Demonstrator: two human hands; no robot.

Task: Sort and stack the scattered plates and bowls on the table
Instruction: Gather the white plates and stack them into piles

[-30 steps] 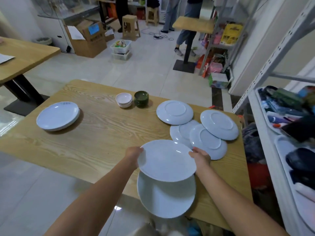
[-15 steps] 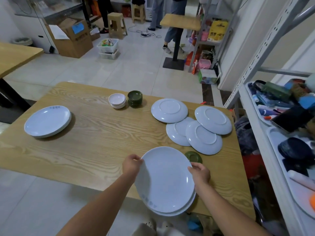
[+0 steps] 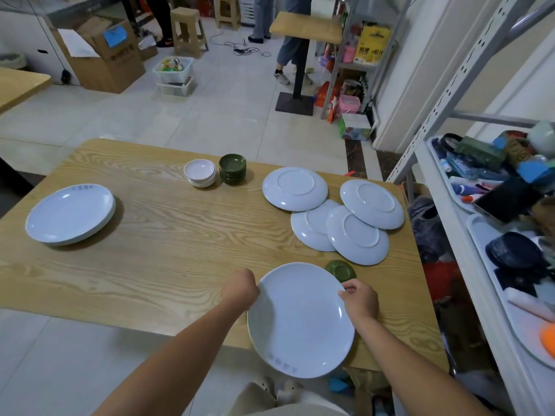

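Below, the left hand (image 3: 240, 291) and right hand (image 3: 359, 301) hold opposite rims of a white plate (image 3: 300, 322), fingers (image 3: 347, 286) curled at its edge. Overturned plates (image 3: 357, 235) overlap at right.

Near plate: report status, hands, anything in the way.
Left hand and right hand grip near plate by its rim. Face up at table edge. Inverted green saucer just beyond rim.

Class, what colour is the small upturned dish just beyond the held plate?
Dark green, seen in the head view.

head view looks down over table (image 3: 156, 265).
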